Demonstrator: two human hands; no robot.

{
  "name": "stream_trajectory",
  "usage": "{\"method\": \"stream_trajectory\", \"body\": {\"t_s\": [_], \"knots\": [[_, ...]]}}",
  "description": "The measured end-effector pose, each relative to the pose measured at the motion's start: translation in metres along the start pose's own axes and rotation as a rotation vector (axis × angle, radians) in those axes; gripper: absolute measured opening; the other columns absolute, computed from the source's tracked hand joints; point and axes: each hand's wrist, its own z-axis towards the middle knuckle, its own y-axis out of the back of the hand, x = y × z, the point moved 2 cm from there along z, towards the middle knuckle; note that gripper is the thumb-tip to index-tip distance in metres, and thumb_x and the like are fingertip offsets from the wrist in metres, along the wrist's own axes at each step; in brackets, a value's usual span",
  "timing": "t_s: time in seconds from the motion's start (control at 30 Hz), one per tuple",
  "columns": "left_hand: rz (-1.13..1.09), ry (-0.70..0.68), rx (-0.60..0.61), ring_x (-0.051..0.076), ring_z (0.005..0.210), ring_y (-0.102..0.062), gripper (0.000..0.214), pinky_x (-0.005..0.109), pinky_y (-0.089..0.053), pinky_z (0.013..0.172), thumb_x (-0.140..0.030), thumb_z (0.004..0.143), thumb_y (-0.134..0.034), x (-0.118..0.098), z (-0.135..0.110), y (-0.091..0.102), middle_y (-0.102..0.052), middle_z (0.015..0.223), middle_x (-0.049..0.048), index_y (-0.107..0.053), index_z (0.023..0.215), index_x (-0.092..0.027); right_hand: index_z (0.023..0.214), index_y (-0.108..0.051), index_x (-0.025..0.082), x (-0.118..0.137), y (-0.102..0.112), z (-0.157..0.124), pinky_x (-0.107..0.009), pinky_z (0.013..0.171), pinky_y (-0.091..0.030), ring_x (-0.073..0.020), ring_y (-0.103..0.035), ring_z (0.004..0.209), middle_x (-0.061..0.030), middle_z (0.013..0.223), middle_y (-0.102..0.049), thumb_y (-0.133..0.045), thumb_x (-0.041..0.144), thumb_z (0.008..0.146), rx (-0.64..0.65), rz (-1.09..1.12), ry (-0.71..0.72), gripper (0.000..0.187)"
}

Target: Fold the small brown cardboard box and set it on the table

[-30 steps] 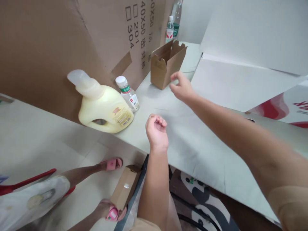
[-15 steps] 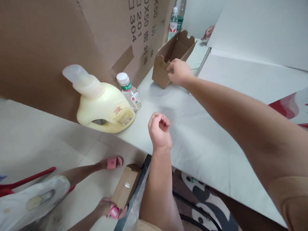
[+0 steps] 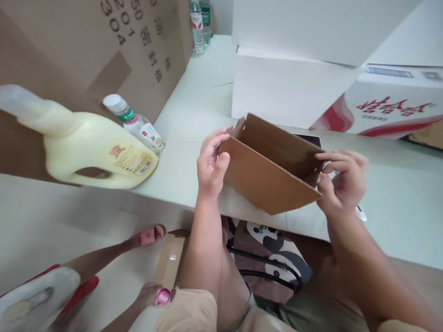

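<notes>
An open-topped brown cardboard box [image 3: 266, 177] is tilted near the table's front edge, between my two hands. My left hand [image 3: 212, 163] is at its left end, fingers curled over the upper edge and thumb raised by the side wall. At the opposite end my right hand [image 3: 342, 180] pinches the end wall, its thumb and fingers bent around the rim. The box looks hollow, though its floor is mostly hidden. Behind it a dark flat object [image 3: 309, 139] shows only in part. Something small and white [image 3: 361, 213] lies beside my right wrist, too covered to name.
On the table's left stand a yellow detergent jug [image 3: 100, 152] and a small plastic bottle [image 3: 136, 122], by a large carton [image 3: 86, 50]. Water bottles [image 3: 197, 27] are farther back. White boxes [image 3: 277, 87] fill the back right. Another person's legs [image 3: 114, 249] show at lower left.
The cardboard box has come from the back of the table to the front, carried by my right hand. My left hand has moved onto its left end. The view has swung rightward.
</notes>
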Motion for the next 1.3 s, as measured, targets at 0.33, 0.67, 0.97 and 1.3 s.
{"method": "stream_trajectory", "body": {"t_s": [0.33, 0.67, 0.97, 1.3], "knots": [[0.069, 0.048, 0.143, 0.013, 0.065, -0.061, 0.043, 0.026, -0.047, 0.062, -0.053, 0.076, -0.076, 0.004, -0.003, -0.052, -0.065, 0.077, -0.0011, -0.059, 0.103, -0.025, 0.124, -0.051, 0.030, -0.041, 0.012, -0.040, -0.045, 0.096, -0.047, -0.0262, -0.053, 0.123, -0.0074, 0.131, -0.052, -0.070, 0.027, 0.077, 0.003, 0.261, -0.493, 0.051], [0.055, 0.245, -0.058, 0.014, 0.060, -0.057, 0.053, 0.027, -0.046, 0.061, -0.058, 0.056, -0.086, 0.008, -0.004, -0.056, -0.062, 0.067, -0.0007, -0.064, 0.089, -0.023, 0.072, -0.035, 0.025, -0.024, 0.059, -0.004, -0.028, 0.052, -0.038, -0.0130, -0.034, 0.054, 0.0062, 0.065, -0.028, -0.067, 0.015, 0.061, -0.283, 1.345, -0.877, 0.036], [0.409, -0.377, 0.072, 0.028, 0.132, -0.046, 0.055, 0.046, -0.035, 0.113, -0.028, 0.070, -0.083, -0.039, -0.017, -0.083, -0.056, 0.133, 0.0061, -0.065, 0.122, -0.030, 0.070, -0.029, 0.024, 0.021, 0.048, 0.005, -0.027, 0.047, -0.036, -0.0110, -0.031, 0.051, 0.0074, 0.062, -0.027, -0.073, 0.012, 0.062, -0.197, 1.501, -0.816, 0.046], [0.067, 0.106, 0.406, 0.023, 0.090, -0.070, 0.037, 0.056, -0.025, 0.122, -0.050, 0.065, -0.085, -0.056, -0.050, -0.132, -0.072, 0.087, -0.0013, -0.058, 0.071, -0.027, 0.074, -0.028, 0.026, 0.042, 0.039, -0.002, -0.029, 0.049, -0.040, -0.0117, -0.037, 0.053, 0.0072, 0.063, -0.029, -0.079, 0.015, 0.061, -0.167, 1.461, -0.895, 0.053]]}}
